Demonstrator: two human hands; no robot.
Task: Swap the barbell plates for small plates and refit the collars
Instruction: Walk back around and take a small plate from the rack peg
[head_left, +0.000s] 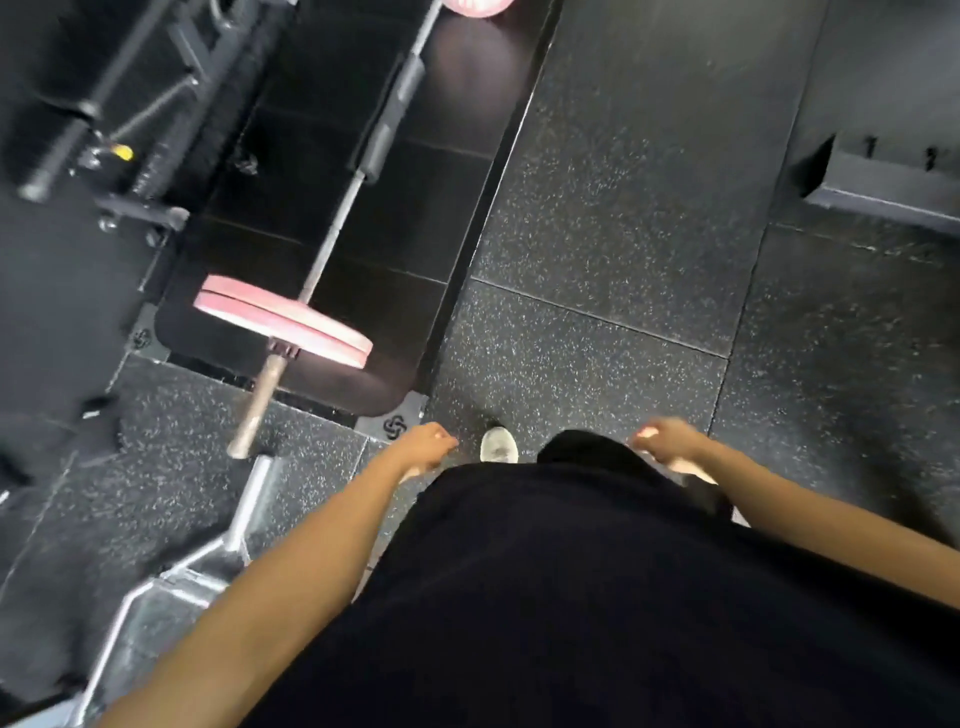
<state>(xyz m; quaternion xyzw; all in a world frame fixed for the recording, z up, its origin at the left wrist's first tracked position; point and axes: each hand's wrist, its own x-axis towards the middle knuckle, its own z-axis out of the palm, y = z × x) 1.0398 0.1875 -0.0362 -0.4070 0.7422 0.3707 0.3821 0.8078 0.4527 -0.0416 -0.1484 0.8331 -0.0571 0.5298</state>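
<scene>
A barbell (332, 239) lies on a dark lifting platform (415, 218) ahead and to my left. Two pink plates (283, 320) sit on its near sleeve, with a dark collar (283, 349) against their outer face and the bare sleeve end (257, 405) pointing toward me. Another pink plate (475, 5) shows at the far end, cut off by the frame. A dark pad (392, 117) wraps the middle of the bar. My left hand (426, 447) and my right hand (667, 441) hang at my sides, fingers curled, holding nothing, well short of the bar.
A silver hex bar (208, 566) lies on the speckled rubber floor at lower left. A black rack with pegs and a yellow-tipped pin (122, 152) stands at upper left. A low dark box (883, 182) sits at right. My white shoe (498, 444) shows below.
</scene>
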